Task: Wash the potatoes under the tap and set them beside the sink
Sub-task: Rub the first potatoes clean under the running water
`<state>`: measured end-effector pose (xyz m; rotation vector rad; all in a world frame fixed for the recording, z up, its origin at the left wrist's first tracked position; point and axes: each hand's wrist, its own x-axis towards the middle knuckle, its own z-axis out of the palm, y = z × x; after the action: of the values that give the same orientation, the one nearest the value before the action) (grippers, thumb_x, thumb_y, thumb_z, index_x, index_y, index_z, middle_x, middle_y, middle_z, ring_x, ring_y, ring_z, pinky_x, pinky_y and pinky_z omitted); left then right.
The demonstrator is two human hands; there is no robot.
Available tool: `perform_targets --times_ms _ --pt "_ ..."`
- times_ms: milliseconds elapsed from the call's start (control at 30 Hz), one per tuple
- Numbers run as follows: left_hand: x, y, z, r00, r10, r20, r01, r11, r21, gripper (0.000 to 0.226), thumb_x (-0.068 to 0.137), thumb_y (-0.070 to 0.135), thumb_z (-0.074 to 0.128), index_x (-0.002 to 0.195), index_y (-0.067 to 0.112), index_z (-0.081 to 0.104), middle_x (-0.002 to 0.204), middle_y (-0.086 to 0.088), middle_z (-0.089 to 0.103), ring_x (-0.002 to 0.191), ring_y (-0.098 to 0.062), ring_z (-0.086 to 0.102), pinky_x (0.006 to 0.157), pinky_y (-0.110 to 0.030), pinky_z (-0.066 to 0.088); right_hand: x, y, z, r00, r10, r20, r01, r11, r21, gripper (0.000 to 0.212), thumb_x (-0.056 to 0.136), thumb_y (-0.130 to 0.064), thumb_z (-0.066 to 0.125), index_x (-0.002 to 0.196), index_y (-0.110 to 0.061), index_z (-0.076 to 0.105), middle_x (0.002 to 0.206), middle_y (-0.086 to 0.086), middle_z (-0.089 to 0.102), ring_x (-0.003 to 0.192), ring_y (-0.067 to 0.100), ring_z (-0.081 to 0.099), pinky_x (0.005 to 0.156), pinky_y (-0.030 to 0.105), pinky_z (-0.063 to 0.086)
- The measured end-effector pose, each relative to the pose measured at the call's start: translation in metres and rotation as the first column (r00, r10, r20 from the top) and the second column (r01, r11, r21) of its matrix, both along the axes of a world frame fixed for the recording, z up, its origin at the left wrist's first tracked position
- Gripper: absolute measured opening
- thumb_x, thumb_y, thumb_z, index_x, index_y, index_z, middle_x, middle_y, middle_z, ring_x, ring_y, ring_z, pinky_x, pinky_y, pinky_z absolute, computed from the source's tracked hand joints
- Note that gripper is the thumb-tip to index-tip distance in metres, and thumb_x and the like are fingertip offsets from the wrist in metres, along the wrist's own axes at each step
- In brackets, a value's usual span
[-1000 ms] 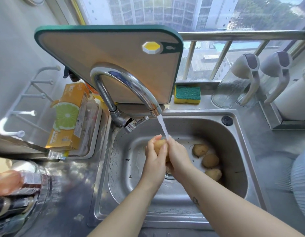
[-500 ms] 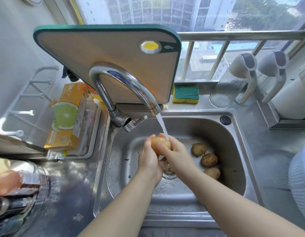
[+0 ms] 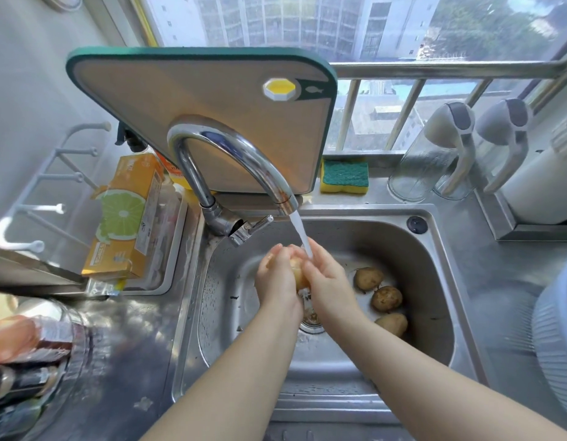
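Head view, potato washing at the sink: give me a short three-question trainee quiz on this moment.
1. Count: besides the potato held between the left hand and the right hand, how many loose potatoes lie in the sink?
2. True or false: the tap is turned off.
3. Where does the sponge lie? A: in the sink. B: on the ledge behind the sink, right of the cutting board. C: on the wall rack.
Key: 1. three; 2. false, water runs onto the hands; 3. B.
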<state>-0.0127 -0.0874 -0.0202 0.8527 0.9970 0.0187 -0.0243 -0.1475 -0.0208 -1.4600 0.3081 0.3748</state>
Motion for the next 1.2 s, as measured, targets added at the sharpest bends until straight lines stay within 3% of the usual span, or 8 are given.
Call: perform_targets --times_ms 233,400,600,700,833,933,1067,1200 --pt "-0.002 0.001 -0.003 0.985 -0.170 0.027 0.164 0.976 0.141 0.023 0.093 0.019 0.047 0.092 0.028 0.068 0.099 -0.004 0.069 0.087 -0.019 0.065 0.065 -0.027 0.051 -0.004 -0.008 0.005 0.983 0.036 -0.178 0.020 0.952 0.304 0.030 0.090 0.001 0.053 0.120 0.000 0.055 0.105 0.016 0.063 0.097 0.023 0.060 0.079 0.026 0.046" --pt "-0.009 -0.003 -0.009 0.958 -0.254 0.131 0.213 0.940 0.265 0.026 0.100 0.020 0.040 0.106 0.021 0.066 0.110 -0.007 0.068 0.098 -0.017 0.065 0.079 -0.026 0.051 0.009 0.000 0.011 0.941 -0.145 -0.305 0.216 0.952 0.215 0.020 0.087 -0.009 0.063 0.106 -0.002 0.065 0.085 0.008 0.067 0.069 0.013 0.065 0.053 0.018 0.050" --pt "-0.031 -0.002 -0.012 0.862 -0.489 0.133 0.388 0.806 0.447 0.039 0.092 0.021 0.058 0.128 0.031 0.044 0.119 0.007 0.056 0.106 -0.002 0.056 0.081 -0.012 0.045 0.009 -0.003 0.000 0.935 -0.136 -0.326 0.168 0.983 0.071 0.039 0.099 -0.023 0.041 0.078 -0.009 0.071 0.080 0.013 0.071 0.068 0.017 0.069 0.063 0.025 0.053" --pt "-0.023 -0.001 -0.014 0.943 -0.309 0.120 0.248 0.898 0.362 0.033 0.081 0.023 0.064 0.113 0.028 0.057 0.113 -0.003 0.063 0.102 -0.016 0.062 0.089 -0.030 0.052 0.002 -0.001 -0.001 0.943 -0.081 -0.323 0.153 0.967 0.205 0.036 0.100 -0.018 0.036 0.101 -0.001 0.068 0.098 0.021 0.070 0.088 0.027 0.068 0.076 0.034 0.054" --pt "-0.005 -0.002 -0.012 0.998 -0.055 0.033 0.050 0.988 0.149 0.022 0.093 0.015 0.049 0.108 0.020 0.063 0.093 -0.005 0.066 0.077 -0.018 0.063 0.063 -0.028 0.052 -0.005 -0.002 -0.004 0.988 0.036 -0.149 0.015 0.946 0.323 0.036 0.096 -0.001 0.034 0.094 -0.011 0.068 0.107 0.017 0.066 0.104 0.025 0.061 0.093 0.035 0.045" --pt "-0.007 -0.002 -0.012 0.994 -0.104 0.036 0.098 0.984 0.152 0.028 0.098 0.017 0.039 0.110 0.024 0.062 0.086 -0.002 0.068 0.075 -0.018 0.063 0.061 -0.028 0.050 -0.006 -0.006 -0.003 0.991 0.081 -0.104 -0.051 0.963 0.265 0.027 0.092 0.002 0.043 0.094 -0.011 0.066 0.095 0.012 0.066 0.093 0.021 0.063 0.083 0.030 0.048" --pt "-0.016 -0.005 -0.011 0.946 -0.304 0.114 0.250 0.905 0.345 0.032 0.102 0.022 0.031 0.129 0.022 0.049 0.112 -0.007 0.062 0.097 -0.017 0.060 0.082 -0.028 0.050 0.001 -0.001 0.002 0.979 -0.078 -0.188 0.110 0.980 0.167 0.014 0.088 -0.008 0.058 0.085 -0.009 0.071 0.086 0.014 0.070 0.077 0.021 0.064 0.064 0.026 0.047" --pt "-0.027 -0.004 -0.016 0.862 -0.497 0.101 0.397 0.785 0.476 0.049 0.096 0.022 0.050 0.140 0.031 0.031 0.122 0.003 0.052 0.106 -0.005 0.055 0.082 -0.011 0.045 0.012 -0.002 0.000 0.929 -0.185 -0.320 0.241 0.959 0.147 0.029 0.096 -0.017 0.048 0.083 -0.004 0.070 0.085 0.014 0.071 0.075 0.024 0.066 0.069 0.031 0.051"
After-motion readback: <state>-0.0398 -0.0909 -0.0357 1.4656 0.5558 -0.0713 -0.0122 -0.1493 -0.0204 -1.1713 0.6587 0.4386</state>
